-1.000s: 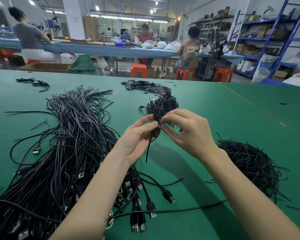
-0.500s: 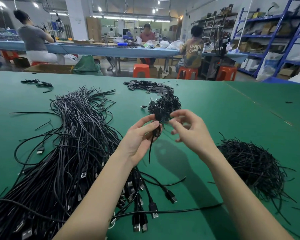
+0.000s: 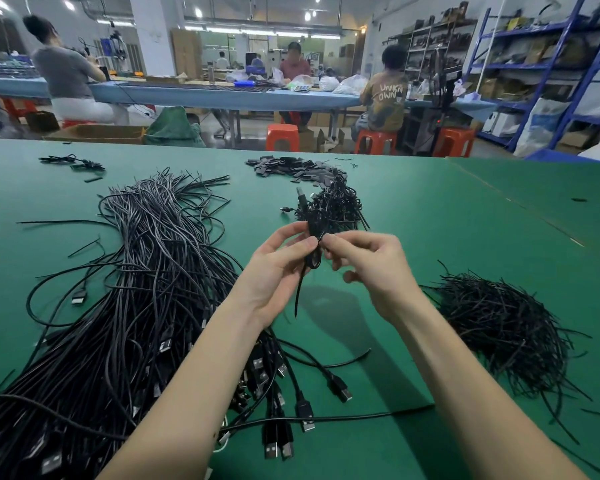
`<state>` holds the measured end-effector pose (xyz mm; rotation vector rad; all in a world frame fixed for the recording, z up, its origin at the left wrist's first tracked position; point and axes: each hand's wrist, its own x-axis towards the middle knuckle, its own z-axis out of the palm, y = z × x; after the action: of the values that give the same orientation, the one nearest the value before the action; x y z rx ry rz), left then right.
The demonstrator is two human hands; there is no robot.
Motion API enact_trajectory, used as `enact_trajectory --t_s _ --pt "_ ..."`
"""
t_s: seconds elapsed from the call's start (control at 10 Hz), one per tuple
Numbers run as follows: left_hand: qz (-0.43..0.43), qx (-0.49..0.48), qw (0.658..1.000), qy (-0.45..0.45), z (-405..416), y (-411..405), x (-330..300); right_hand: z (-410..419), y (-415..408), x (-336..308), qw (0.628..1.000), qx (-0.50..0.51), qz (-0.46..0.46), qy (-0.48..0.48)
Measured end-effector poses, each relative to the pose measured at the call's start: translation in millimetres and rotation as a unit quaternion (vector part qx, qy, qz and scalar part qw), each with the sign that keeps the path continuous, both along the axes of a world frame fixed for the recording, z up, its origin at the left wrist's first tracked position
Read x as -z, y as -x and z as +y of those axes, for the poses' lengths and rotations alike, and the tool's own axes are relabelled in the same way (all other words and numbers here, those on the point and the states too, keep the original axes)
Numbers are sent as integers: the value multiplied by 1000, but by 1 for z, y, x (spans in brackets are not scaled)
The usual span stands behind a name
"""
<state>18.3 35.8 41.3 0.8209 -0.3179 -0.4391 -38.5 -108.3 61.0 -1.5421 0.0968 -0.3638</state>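
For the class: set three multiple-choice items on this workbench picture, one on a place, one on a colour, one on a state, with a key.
1. The tie pile lies on the table's
A. right side
B. left side
C. far edge

2. The table is
A. red
B. green
C. white

3. The left hand
A. grips a coiled cable
B. lies flat on the table
C. hangs empty

Key:
1 A, the pile sits at the right of the view.
2 B, green shows all round the piles.
3 A, its fingers curl round the coil.
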Motion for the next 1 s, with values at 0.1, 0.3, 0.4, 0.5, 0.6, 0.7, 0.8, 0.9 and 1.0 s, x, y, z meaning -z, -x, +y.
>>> enact_trajectory --t_s 0.1,0.3,0.4,0.5,0.6,0.7,0.8,0.9,1.0 --pt "-31 -8 999 -18 3 -1 -2 3 3 -6 857 -153 212 -444" --pt "15 -16 1000 -9 6 -4 -1 -2 7 -6 987 -20 22 160" --pt "27 -14 1000 -3 5 -3 -2 -6 8 -5 894 52 -126 427" --pt "29 -12 999 -4 6 -2 -2 -5 8 -2 841 88 -204 494" --pt "23 -11 1000 -11 6 -3 -1 3 5 3 888 97 -206 399" --pt "-3 -5 1000 -12 4 -3 0 6 0 0 977 -49 83 -189" --pt "-18 -1 1000 -11 5 -3 0 5 4 -1 822 -156 213 -505" --pt "9 -9 1000 -8 8 -6 0 2 3 1 981 -78 111 -138" --pt "28 -8 1000 -6 9 -6 -1 -11 5 12 928 50 -129 345"
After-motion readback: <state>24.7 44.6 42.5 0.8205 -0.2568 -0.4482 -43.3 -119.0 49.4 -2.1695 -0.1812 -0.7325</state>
